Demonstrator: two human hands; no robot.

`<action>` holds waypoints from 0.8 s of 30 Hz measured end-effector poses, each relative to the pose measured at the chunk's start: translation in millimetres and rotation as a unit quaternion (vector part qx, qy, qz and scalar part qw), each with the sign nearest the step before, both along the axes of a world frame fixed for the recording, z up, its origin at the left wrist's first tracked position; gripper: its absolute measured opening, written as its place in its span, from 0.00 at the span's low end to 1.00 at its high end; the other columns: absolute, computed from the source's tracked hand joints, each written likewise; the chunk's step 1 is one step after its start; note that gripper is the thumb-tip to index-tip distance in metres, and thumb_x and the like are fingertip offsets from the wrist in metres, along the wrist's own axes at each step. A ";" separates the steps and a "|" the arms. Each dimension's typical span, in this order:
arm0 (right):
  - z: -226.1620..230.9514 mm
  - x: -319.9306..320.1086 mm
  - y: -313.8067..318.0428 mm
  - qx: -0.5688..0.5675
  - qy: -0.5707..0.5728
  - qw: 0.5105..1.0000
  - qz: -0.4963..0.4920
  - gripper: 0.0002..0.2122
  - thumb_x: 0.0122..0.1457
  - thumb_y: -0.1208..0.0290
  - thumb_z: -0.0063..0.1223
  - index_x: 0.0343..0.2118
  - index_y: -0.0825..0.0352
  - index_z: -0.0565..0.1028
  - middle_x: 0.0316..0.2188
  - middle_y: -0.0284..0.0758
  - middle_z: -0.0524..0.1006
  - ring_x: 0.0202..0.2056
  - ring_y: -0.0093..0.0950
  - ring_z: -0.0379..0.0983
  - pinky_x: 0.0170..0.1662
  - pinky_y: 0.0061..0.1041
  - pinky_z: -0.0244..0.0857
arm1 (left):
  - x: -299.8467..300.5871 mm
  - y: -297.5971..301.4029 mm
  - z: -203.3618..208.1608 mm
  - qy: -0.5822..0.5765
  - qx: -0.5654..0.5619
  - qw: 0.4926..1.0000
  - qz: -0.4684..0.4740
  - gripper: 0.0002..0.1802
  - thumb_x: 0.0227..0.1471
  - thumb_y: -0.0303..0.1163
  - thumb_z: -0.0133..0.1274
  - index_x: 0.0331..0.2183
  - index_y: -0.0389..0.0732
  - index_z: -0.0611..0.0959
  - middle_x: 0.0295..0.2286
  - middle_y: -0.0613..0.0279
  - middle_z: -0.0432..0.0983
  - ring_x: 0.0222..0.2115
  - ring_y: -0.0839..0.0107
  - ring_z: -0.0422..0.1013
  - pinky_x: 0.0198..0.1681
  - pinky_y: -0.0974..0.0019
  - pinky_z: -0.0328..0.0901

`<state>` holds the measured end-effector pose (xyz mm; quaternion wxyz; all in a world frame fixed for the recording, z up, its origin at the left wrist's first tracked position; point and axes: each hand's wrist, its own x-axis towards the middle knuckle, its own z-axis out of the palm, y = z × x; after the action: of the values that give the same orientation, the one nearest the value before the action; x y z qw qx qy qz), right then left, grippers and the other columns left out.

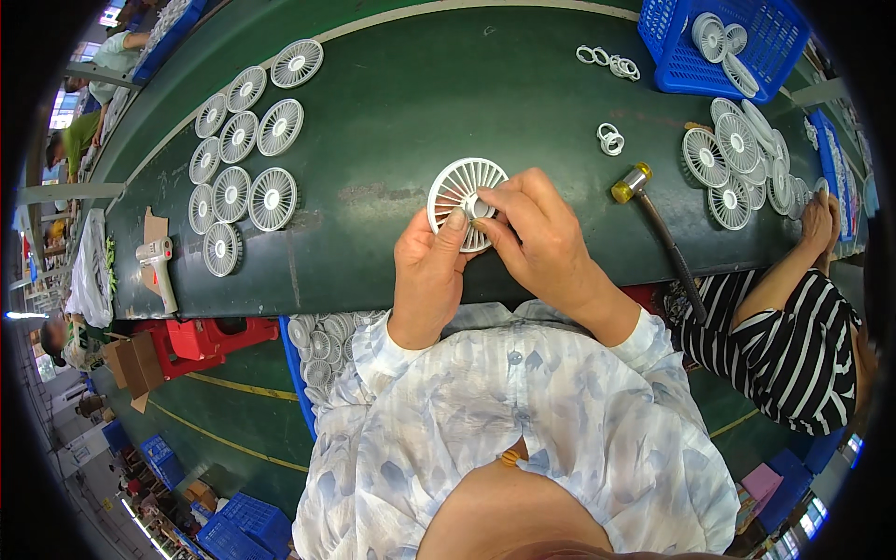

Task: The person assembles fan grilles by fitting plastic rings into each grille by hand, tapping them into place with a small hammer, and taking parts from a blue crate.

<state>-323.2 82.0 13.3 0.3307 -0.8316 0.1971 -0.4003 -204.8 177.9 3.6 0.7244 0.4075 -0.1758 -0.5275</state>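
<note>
My left hand (434, 261) grips the lower left rim of a white round fan grille (452, 182) with thin spokes, holding it tilted above the green table. My right hand (541, 238) pinches a small white ring (479, 207) at the grille's hub, with thumb and forefinger over it. How the ring sits against the hub is partly hidden by my fingers. Beyond my right hand, more loose white rings (609, 140) lie on the table. A hammer (665, 229) with yellow faces and a dark handle rests to the right, its handle end past the table's near edge.
Several grilles (231, 194) lie in rows at left, near a grey handheld power tool (159, 271). More grilles (733, 154) are piled at right, below a blue basket (677, 65). A co-worker in a striped top (784, 345) sits close on the right. A red stool (201, 341) stands at lower left.
</note>
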 end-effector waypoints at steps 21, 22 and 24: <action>-3.1 13.0 -0.7 -0.005 -0.062 0.998 -0.019 0.13 0.47 0.84 0.62 0.39 0.73 0.79 0.29 0.39 0.73 0.27 0.31 0.73 0.28 0.26 0.69 | -3.9 -9.4 -6.6 -0.202 -0.009 0.974 0.099 0.13 0.62 0.27 0.49 0.48 0.33 0.73 0.43 0.58 0.75 0.42 0.74 0.72 0.46 0.69 0.68; -4.1 12.8 1.6 -0.045 -0.049 0.997 -0.039 0.13 0.47 0.84 0.62 0.39 0.73 0.79 0.28 0.39 0.73 0.26 0.31 0.73 0.27 0.27 0.68 | -3.9 -12.6 -5.6 -0.193 0.002 0.975 0.111 0.10 0.60 0.26 0.51 0.43 0.33 0.75 0.38 0.61 0.77 0.37 0.78 0.72 0.41 0.72 0.68; -8.4 13.9 4.3 -0.107 -0.049 0.990 -0.074 0.13 0.46 0.84 0.63 0.38 0.73 0.79 0.27 0.38 0.72 0.24 0.31 0.72 0.26 0.27 0.67 | -2.7 -17.2 -3.4 -0.185 0.018 0.975 0.124 0.06 0.58 0.24 0.53 0.38 0.33 0.78 0.32 0.66 0.78 0.31 0.82 0.71 0.36 0.74 0.68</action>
<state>-309.3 86.3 4.9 0.2185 -0.8249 0.1978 -0.4823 -207.6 160.7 0.2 0.7317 0.5300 -0.2452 -0.3516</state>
